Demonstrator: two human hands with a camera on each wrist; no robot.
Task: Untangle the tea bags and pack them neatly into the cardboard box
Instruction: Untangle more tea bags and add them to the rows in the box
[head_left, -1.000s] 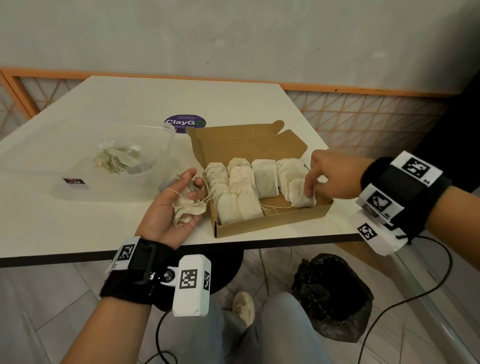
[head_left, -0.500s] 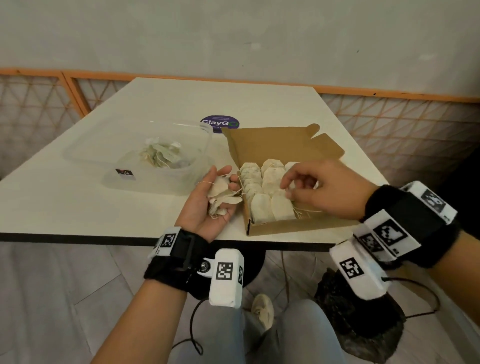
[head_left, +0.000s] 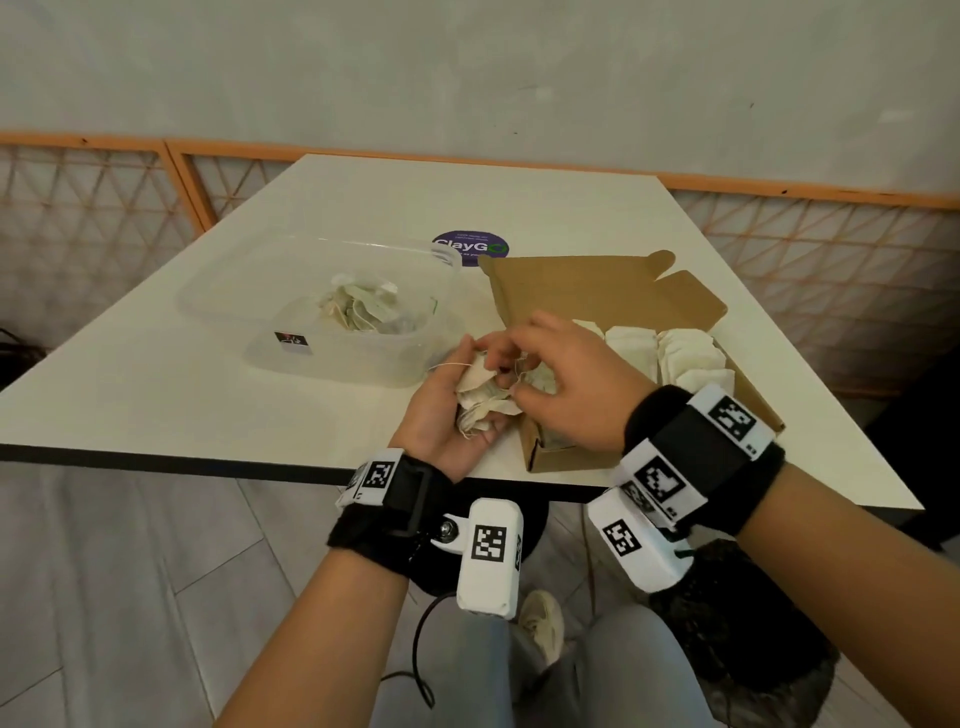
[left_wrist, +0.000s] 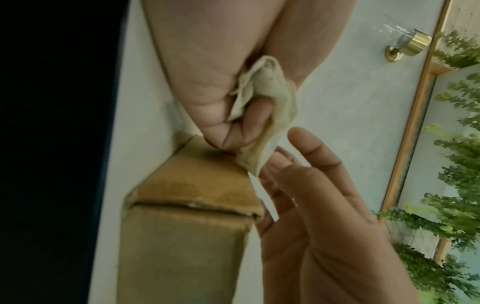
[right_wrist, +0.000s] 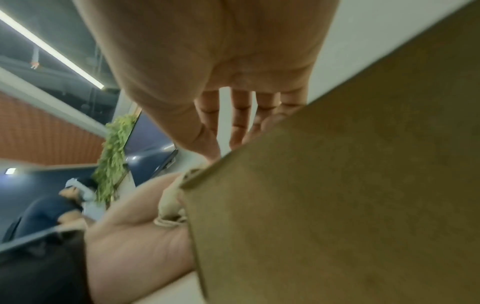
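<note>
Left hand (head_left: 441, 415) palm-up at desk (head_left: 156, 395) edge, fingers curled round tangled clump of beige paper tea bags (head_left: 480, 400). Right hand (head_left: 566, 384) fingertips pinching into clump. Head view: open brown cardboard box (head_left: 597, 291) holds rows of packed white tea bags (head_left: 670, 353); clear plastic tub (head_left: 311, 317) holds more. Left wrist view only: right fingers (left_wrist: 311, 156) loosely spread beside clump.

Brown cardboard box (head_left: 597, 291), cream tea bags (head_left: 480, 400)

A pale plaster wall (head_left: 467, 67) rises behind the white table (head_left: 156, 374), edged by an orange-framed lattice partition (head_left: 88, 218); grey floor tiles (head_left: 130, 571) below, a ceiling strip light (right_wrist: 52, 51) and hanging greenery (left_wrist: 457, 185)
</note>
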